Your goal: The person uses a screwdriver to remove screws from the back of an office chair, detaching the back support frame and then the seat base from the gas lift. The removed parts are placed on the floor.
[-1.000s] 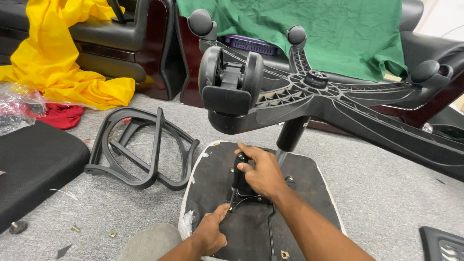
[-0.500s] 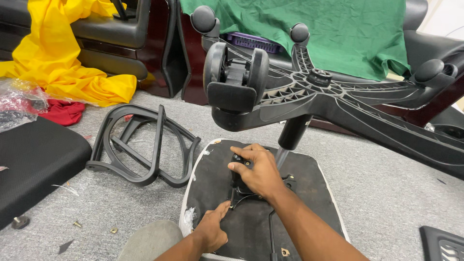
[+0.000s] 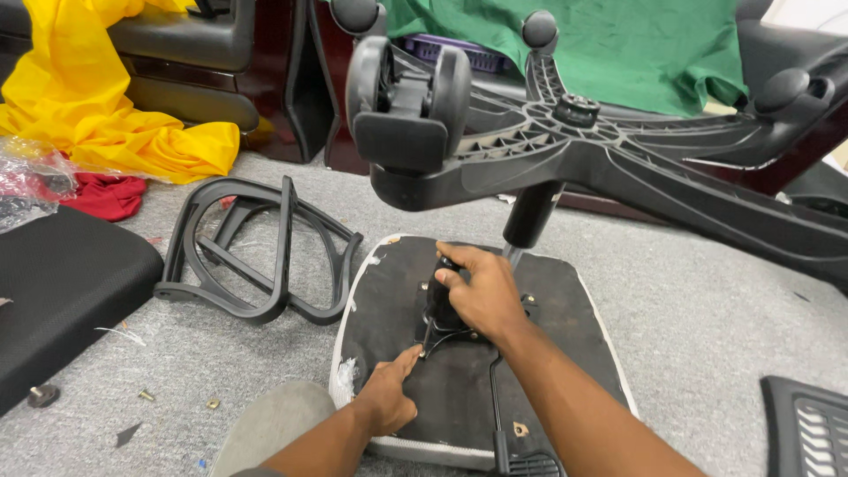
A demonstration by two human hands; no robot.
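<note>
Nearest us, our left hand (image 3: 389,393) lay on the seat (image 3: 565,353), the upturned underside of an office chair cushion resting on the grey carpet (image 3: 707,309). Its fingers were curled together, with the forefinger stretched out to the tip of the screwdriver (image 3: 439,305) where that met the seat's dark underside; it clasped nothing. Just beyond, near the seat's middle, our right hand (image 3: 477,296) was clamped round the screwdriver's black handle, holding the tool nearly upright with its tip down by the metal plate. A thin black lever (image 3: 496,415) ran from the plate toward the seat's near edge.

Left of the seat, almost touching its edge, lay a black armrest frame (image 3: 265,256), and further left a black cushion (image 3: 62,291). Small screws (image 3: 146,396) were scattered on the carpet between that cushion and the seat. At the seat's right, well apart, a black ribbed part (image 3: 808,428) showed at the picture's edge.

From the seat's far edge a column (image 3: 530,216) rose to the black star base (image 3: 618,150), which hung over the seat with a castor (image 3: 406,93) foremost. Beyond the seat, a yellow cloth (image 3: 97,106) lay to the far left with a red cloth (image 3: 106,194) beside it, and a green cloth (image 3: 636,44) was spread behind the base.
</note>
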